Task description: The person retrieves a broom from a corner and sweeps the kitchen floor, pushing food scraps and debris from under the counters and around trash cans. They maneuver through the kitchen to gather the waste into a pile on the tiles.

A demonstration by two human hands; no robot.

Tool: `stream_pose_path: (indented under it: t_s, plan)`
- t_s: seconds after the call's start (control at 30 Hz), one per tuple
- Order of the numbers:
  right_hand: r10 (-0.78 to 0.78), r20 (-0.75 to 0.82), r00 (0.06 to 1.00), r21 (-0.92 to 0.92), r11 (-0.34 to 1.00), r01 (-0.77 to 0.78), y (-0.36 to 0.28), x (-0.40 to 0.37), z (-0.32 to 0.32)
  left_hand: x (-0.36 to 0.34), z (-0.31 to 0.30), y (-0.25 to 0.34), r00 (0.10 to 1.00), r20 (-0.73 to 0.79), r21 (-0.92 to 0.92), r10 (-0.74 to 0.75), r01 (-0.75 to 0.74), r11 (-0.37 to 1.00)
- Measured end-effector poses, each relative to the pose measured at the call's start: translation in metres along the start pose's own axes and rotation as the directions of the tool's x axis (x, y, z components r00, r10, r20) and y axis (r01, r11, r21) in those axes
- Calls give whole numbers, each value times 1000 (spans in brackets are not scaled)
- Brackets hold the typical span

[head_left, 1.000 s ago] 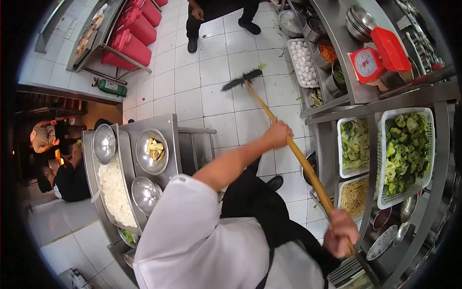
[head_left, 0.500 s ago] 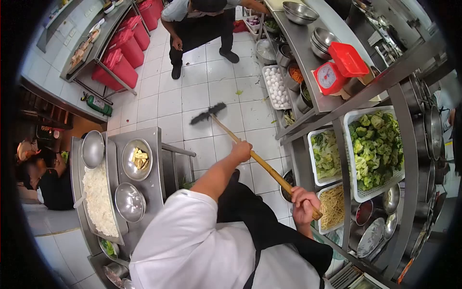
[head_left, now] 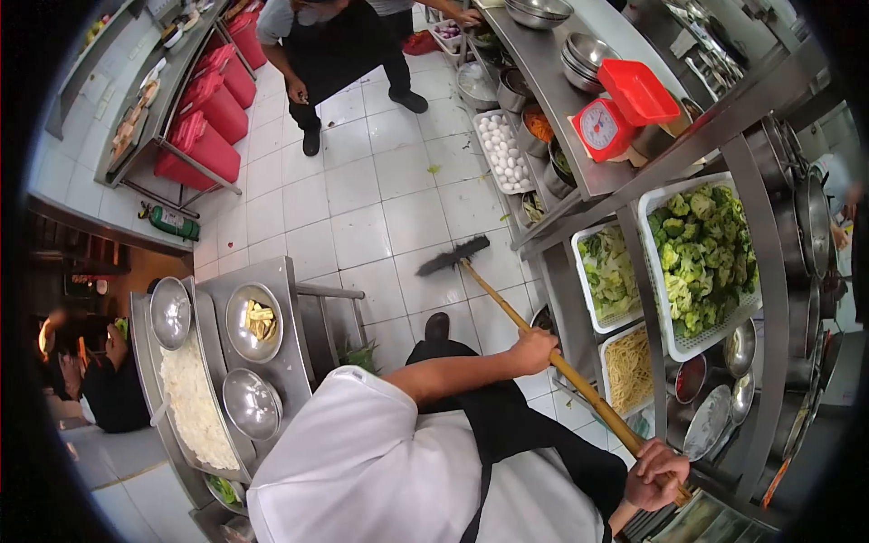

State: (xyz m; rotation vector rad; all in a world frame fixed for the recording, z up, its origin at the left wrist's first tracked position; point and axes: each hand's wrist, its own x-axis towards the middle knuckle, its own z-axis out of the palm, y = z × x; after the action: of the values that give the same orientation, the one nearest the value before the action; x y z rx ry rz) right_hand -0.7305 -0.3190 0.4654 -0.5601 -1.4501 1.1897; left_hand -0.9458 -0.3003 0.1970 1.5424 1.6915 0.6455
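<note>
While both hands grip the broom (head_left: 497, 298), its dark head lies on the tiled floor (head_left: 362, 195), mid-frame.
Left hand (head_left: 532, 351): fingers closed round the shaft, right of center. Right hand (head_left: 658, 474): fingers curled round the shaft near its butt end, lower right. Shaft slants from floor to lower right, passing just beside the noodle basket (head_left: 604, 366); broccoli basket (head_left: 711, 343) sits up and right of that. Steel table (head_left: 279, 277) with bowls, left of frame. Another person (head_left: 330, 45) stands on the floor, top of frame, well apart from the broom.
</note>
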Motion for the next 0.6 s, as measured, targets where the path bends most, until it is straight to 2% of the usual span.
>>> stream_pose_path:
  t_s: [0.03, 0.13, 0.23, 0.33, 0.37, 0.47, 0.57, 0.6]
  plan:
    - [14, -3, 1000, -18, 1000, -14, 0, -5, -5, 2, 0, 3, 998, 56, 16, -1, 0, 1000]
    - [40, -67, 997, 26, 999, -38, 2, -23, -12, 4, 29, -10, 1000, 2, 30, 3, -3, 1000]
    - [34, -92, 995, 33, 999, -31, 3, -37, -16, 7, 36, -15, 986, 166, 123, -8, -13, 992]
    - [-33, -276, 960, -5, 999, 32, -6, -51, -22, -3, 41, 3, 993, 115, 36, 41, -46, 998]
    - [-39, -295, 955, -12, 999, 37, -15, -56, -28, -7, 52, 9, 993, 98, 36, 71, -75, 997]
    - [-12, -350, 937, 2, 1000, 13, -29, -79, -52, -11, 77, 29, 966, 211, 49, 148, -162, 986]
    - [-3, -370, 929, -22, 1000, -5, -13, -97, -67, 4, 113, 14, 939, 312, 87, 143, -178, 980]
    - [7, -394, 919, -10, 1000, -11, -5, -99, -73, 11, 124, 5, 947, 287, 115, 144, -184, 976]
